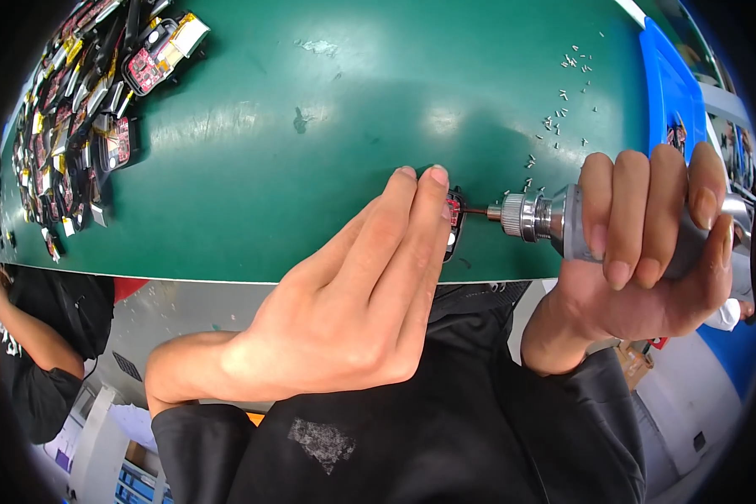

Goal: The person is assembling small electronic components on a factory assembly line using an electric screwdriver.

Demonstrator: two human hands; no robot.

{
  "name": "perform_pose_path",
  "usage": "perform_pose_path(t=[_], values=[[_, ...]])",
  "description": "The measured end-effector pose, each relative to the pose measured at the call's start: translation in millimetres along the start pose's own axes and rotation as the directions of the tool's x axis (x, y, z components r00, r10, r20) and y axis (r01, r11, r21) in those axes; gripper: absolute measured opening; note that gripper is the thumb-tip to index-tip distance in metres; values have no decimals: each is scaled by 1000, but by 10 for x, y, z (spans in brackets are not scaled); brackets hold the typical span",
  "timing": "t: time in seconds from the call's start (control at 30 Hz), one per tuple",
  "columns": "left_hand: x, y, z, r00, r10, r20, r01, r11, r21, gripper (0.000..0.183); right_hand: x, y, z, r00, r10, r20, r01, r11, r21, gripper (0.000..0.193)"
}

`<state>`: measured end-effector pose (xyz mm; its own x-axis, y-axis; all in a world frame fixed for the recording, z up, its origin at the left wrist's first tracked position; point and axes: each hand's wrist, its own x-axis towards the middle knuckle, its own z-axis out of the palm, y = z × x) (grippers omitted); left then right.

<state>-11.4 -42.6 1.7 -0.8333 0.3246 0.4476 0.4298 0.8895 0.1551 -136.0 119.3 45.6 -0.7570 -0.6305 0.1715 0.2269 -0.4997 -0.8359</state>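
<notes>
Near the front edge of the green table lies a small black-cased device (455,212) with a red circuit board, largely covered by my left hand (344,311). The fingers of that hand are long and pressed together, holding the device steady; the thumb is hidden. My right hand (647,244) is wrapped round a silver-grey electric screwdriver (569,223), which lies nearly level. Its thin bit points left and reaches the board, though the exact contact point is too small to make out.
Small loose screws (563,113) are scattered beyond the screwdriver. A blue tray (657,80) stands at the right edge. Many similar opened devices (80,126) are heaped at the far left. Another person's arm (38,336) shows at the lower left.
</notes>
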Motion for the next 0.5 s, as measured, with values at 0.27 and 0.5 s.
perform_pose_path(t=[0.27,0.5], values=[[-21,-48,55,997,39,-72,-40,999,-16,22,135,72,-29,982,16,188,-9,999,-40,17],[67,-62,-161,993,95,73,-97,995,13,26,189,57,185,980,-22,198,50,989,-139,20]])
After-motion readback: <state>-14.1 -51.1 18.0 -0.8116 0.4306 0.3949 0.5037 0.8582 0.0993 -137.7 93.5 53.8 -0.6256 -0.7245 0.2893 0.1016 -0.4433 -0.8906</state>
